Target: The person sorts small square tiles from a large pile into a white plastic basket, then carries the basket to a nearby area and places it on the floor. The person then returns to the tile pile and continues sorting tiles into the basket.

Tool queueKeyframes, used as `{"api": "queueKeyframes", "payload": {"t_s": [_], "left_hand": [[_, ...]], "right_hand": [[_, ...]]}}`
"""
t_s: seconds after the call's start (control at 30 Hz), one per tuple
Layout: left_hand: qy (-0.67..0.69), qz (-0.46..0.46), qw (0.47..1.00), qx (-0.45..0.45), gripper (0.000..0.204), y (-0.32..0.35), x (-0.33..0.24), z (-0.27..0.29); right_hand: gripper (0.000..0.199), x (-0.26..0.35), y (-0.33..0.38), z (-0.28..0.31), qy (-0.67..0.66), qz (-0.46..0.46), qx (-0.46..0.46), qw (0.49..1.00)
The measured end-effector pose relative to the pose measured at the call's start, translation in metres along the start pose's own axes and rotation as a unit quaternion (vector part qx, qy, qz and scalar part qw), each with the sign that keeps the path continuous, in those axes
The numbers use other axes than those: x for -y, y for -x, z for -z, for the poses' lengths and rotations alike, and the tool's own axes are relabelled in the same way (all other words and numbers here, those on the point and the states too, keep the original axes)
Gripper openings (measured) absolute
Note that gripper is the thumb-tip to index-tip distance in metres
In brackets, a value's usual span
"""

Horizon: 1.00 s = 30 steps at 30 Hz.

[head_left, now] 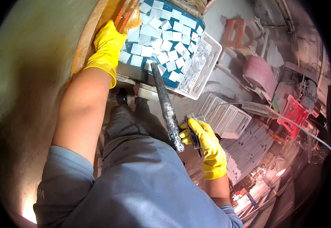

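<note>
My left hand (109, 41), in a yellow rubber glove, reaches up beside an orange-red bar (124, 16) and an orange flap (134, 21) at the conveyor's left side. Its fingertips are partly hidden, so I cannot tell whether they grip the bar. Many small pale square tiles (166, 45) lie scattered on the blue-green conveyor belt (147, 79). My right hand (205, 142), gloved the same way, is closed around a dark, block-like thing (192, 131) whose kind is unclear. Just left of it, a black pipe (164, 102) slants up to the belt's near edge.
At the belt's right end, a white perforated basket (205, 72) holds many loose tiles. White plastic crates (228, 117) stand on the floor to the right, near rows of stacked grey pieces (249, 146). Farther right are a red plastic stool (293, 114) and a pink basket (260, 74).
</note>
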<state>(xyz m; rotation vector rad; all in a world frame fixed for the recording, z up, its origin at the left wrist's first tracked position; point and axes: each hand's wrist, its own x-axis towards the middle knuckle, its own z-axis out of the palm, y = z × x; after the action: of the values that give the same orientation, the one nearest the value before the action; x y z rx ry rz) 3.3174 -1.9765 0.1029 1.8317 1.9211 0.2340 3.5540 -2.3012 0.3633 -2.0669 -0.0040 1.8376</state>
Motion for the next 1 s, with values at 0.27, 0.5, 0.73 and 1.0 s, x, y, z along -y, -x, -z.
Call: {"api": "queueKeyframes", "payload": {"t_s": [0.27,0.5,0.73,1.0], "left_hand": [[-0.008,0.033,0.999,0.032,0.07,0.004,-0.008,0.016],[-0.02,0.031,0.999,0.027,0.065,0.009,-0.014,0.022],[-0.007,0.016,1.0,0.02,0.064,0.009,-0.012,0.02],[-0.031,0.034,0.999,0.018,0.063,0.007,-0.011,0.018]], "right_hand": [[0.05,-0.003,0.0,-0.002,-0.018,-0.012,-0.003,1.0],[0.056,-0.011,-0.005,0.003,-0.027,-0.004,0.018,0.999],[0.057,-0.021,-0.012,0.009,-0.026,-0.007,0.029,0.999],[0.051,-0.024,-0.013,0.01,-0.015,-0.007,0.018,1.0]]}}
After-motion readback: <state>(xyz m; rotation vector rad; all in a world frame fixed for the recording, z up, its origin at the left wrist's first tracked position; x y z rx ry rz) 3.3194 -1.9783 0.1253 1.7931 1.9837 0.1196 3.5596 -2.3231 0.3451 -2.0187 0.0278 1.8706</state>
